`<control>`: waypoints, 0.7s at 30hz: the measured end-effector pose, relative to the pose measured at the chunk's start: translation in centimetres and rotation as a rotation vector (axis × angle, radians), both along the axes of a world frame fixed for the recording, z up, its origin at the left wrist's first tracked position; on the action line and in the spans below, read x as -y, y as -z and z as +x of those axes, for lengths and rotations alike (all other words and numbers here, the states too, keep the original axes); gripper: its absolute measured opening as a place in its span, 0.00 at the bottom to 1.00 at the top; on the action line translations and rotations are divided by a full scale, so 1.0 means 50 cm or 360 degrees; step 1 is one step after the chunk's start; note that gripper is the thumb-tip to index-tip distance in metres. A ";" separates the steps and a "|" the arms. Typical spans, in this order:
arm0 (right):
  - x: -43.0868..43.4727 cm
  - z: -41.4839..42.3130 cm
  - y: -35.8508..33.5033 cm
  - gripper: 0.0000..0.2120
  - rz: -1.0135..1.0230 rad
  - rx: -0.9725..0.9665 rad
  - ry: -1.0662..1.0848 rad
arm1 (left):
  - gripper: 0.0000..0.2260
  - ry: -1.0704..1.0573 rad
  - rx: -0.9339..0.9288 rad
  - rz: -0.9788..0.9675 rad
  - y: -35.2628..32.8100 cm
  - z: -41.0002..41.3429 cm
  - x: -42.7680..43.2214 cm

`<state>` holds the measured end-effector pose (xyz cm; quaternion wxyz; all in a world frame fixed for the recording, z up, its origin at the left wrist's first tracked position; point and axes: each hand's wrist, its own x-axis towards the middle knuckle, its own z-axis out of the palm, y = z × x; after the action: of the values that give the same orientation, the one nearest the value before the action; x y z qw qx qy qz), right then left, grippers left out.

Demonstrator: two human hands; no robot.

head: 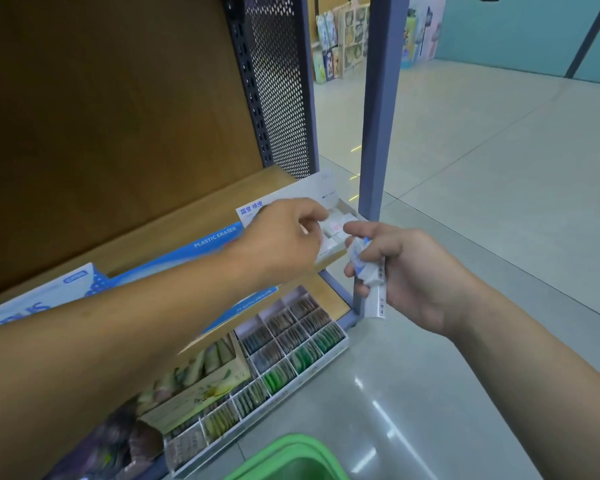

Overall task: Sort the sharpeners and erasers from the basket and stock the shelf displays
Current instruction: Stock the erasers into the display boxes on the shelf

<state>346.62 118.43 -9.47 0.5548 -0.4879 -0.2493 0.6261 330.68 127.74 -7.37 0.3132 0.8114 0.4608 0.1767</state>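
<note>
My left hand [284,233] reaches into the white eraser display box [312,195] at the right end of the wooden shelf, its fingers curled over the white erasers [336,227] inside; whether it pinches one is hidden. My right hand [406,275] hovers just right of the box and grips a small stack of white wrapped erasers [369,275] with blue print. The green basket [291,457] shows at the bottom edge, on the floor.
Blue "plastic eraser" display boxes [201,244] sit left of the white box on the shelf [174,216]. Below, a divided tray of small coloured items [291,351] and a cardboard box [201,386] fill the lower shelf. A blue-grey upright post [378,133] stands beside my right hand.
</note>
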 end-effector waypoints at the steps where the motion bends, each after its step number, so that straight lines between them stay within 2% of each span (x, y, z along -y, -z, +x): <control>1: 0.004 -0.012 -0.012 0.23 0.0015 -0.0076 -0.0073 | 0.12 0.0099 0.0048 -0.0082 -0.015 -0.019 0.030; 4: 0.012 -0.054 -0.036 0.26 0.0021 -0.0102 -0.0289 | 0.13 0.0220 0.0183 -0.0275 -0.046 -0.080 0.101; 7: 0.014 -0.109 -0.050 0.27 0.0043 -0.0043 -0.0411 | 0.11 0.0049 0.0324 -0.0358 -0.059 -0.152 0.124; 11: 0.009 -0.191 -0.058 0.24 0.0003 0.0010 -0.0574 | 0.14 -0.0116 0.0302 -0.0294 -0.071 -0.240 0.144; 16: -0.005 -0.290 -0.060 0.14 -0.0115 -0.0047 -0.0450 | 0.16 -0.0356 0.0443 -0.0354 -0.073 -0.335 0.147; 19: -0.015 -0.333 -0.057 0.15 -0.0089 0.0119 -0.0381 | 0.11 -0.0484 0.0448 -0.0398 -0.075 -0.390 0.129; 21: -0.023 -0.358 -0.055 0.15 -0.0046 0.0208 -0.0393 | 0.05 -0.0569 0.0551 -0.0407 -0.087 -0.418 0.116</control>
<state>328.72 119.56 -6.72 0.4491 -0.5012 -0.3340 0.6599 309.78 121.92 -3.02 0.4511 0.6287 0.5549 0.3056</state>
